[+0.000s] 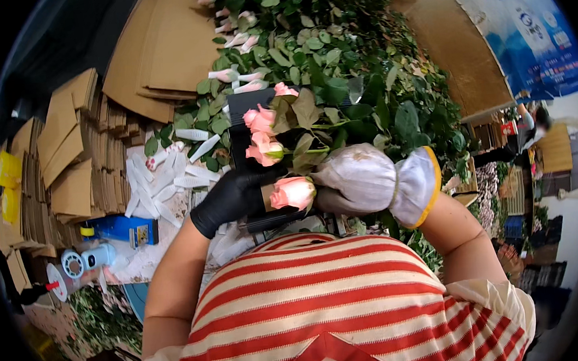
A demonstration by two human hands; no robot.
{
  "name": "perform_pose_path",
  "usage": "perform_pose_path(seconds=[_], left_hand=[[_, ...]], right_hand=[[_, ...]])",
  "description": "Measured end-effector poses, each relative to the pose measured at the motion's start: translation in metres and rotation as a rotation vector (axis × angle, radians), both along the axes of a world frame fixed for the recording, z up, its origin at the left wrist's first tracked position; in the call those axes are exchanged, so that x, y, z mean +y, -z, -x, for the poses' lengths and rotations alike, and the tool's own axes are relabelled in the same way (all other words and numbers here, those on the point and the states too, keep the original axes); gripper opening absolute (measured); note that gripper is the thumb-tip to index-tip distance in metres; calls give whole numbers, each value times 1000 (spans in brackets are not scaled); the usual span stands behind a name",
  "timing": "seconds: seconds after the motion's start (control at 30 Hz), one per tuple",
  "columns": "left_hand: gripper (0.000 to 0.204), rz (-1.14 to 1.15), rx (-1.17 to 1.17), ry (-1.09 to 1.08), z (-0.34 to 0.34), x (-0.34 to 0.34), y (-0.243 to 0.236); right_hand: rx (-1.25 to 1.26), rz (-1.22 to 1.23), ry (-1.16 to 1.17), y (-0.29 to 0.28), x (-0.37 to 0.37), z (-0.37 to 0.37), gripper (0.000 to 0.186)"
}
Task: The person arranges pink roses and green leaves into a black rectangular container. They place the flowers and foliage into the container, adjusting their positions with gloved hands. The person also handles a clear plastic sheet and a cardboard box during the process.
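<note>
My right hand (356, 176), in a greyish-white glove with a yellow-edged cuff, is closed around the stem end of a pink rose (293, 193). The stem inside the glove is hidden. My left hand (236, 192), in a black glove, reaches in from the left beside that rose's bloom. Its fingertips are dark against a black surface and partly hidden. Just beyond my hands, more pink roses (263, 149) lie with blooms to the left and leafy stems to the right, on a black tray or board (246, 104).
A large heap of leafy rose stems (340, 49) fills the far side, some blooms in white sleeves (225, 75). Loose white sleeves (152, 190), cardboard stacks (75, 145), a blue tape dispenser (118, 230) and a light-blue handheld fan (90, 259) are at the left. A cardboard box (458, 54) stands right.
</note>
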State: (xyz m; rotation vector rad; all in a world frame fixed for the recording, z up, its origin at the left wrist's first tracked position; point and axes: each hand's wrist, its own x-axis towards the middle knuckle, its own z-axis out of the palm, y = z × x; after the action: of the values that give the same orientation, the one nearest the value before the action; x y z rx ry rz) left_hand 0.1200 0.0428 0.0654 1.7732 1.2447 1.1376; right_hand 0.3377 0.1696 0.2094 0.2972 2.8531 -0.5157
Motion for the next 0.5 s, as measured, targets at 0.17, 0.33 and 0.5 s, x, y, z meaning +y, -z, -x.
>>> perform_pose_path(seconds=[0.17,0.33,0.5], left_hand=[[37,230,-165,168,8,1,-13],[43,30,61,83,-9,-14,-15],[38,-44,237,62,-10,-16,-4]], right_hand=[[-6,271,-60,53,7,5,23],[-77,96,132,19,-8,11,20],[-30,63,250,59,3,34,32]])
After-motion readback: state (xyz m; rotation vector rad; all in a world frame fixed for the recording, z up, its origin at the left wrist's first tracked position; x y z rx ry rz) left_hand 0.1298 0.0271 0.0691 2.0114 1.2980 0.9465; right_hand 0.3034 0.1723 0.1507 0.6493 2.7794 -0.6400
